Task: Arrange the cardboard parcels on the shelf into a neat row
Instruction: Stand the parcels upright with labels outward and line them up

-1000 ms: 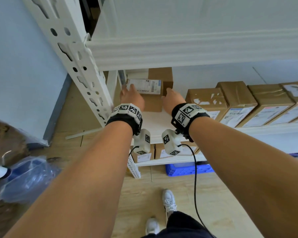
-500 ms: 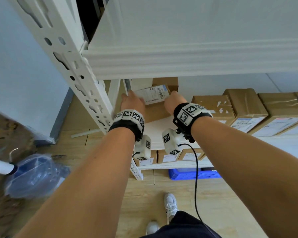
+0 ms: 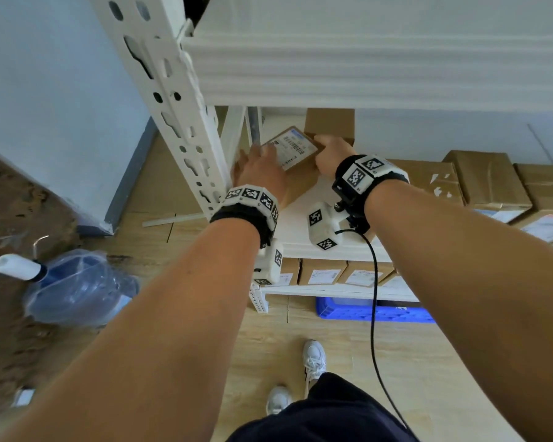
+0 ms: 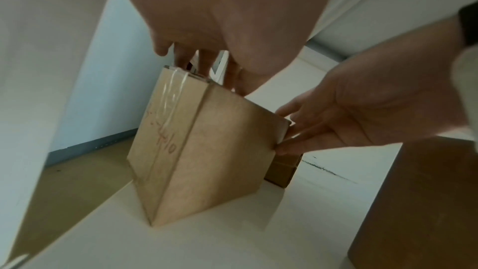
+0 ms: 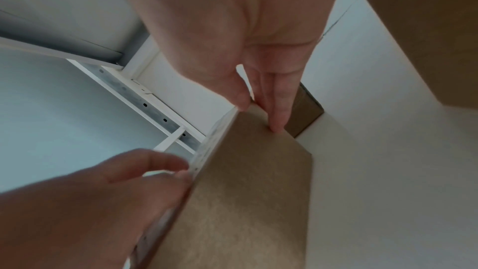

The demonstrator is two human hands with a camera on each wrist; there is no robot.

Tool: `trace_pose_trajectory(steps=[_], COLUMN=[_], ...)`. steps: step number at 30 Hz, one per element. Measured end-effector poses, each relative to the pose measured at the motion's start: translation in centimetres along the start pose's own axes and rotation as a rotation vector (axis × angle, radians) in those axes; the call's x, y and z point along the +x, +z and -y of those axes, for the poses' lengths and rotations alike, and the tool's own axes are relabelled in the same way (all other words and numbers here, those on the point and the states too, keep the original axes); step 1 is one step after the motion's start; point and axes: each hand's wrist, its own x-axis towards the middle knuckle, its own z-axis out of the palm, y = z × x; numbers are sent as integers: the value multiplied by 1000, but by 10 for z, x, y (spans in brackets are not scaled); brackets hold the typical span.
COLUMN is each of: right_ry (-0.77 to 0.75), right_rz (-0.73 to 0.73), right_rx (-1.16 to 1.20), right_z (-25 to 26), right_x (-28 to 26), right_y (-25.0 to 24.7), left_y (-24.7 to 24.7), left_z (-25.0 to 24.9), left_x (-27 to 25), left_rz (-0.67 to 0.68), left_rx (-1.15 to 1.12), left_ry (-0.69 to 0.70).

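Note:
A brown cardboard parcel with a white barcode label stands at the left end of the white shelf, turned askew. My left hand grips its left upper edge, thumb and fingers pinching it. My right hand pinches its right corner, thumb on top and fingers down the side. In the left wrist view the parcel shows a taped seam and red writing. A second plain box stands right behind it. More parcels sit in a row to the right.
A white perforated upright post stands close to my left hand. The upper shelf board overhangs the parcels. Below are a lower shelf with several small boxes, a blue crate, and a water jug on the floor.
The labelled parcel has turned anticlockwise, its label now slanted, with both hands still holding it. The parcel and hands have shifted a little toward the left post.

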Motion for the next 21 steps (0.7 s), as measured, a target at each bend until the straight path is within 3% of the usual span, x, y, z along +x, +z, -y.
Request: trace_pose_trajectory(steps=[4, 7, 13, 21], right_ry=[-41, -10, 72, -11], right_rz=[-92, -138, -51, 13], right_rx=[-48, -115, -327, -451], right_z=[4, 4, 7, 7], right_x=[8, 19, 41, 63], right_y=[-5, -9, -10, 0], left_y=[0, -2, 3, 9], left_z=[4, -1, -8, -8], left_x=[2, 1, 5, 11], left_rz=[85, 66, 27, -42], left_rx=[6, 70, 80, 36], left_ry=[23, -25, -131, -133])
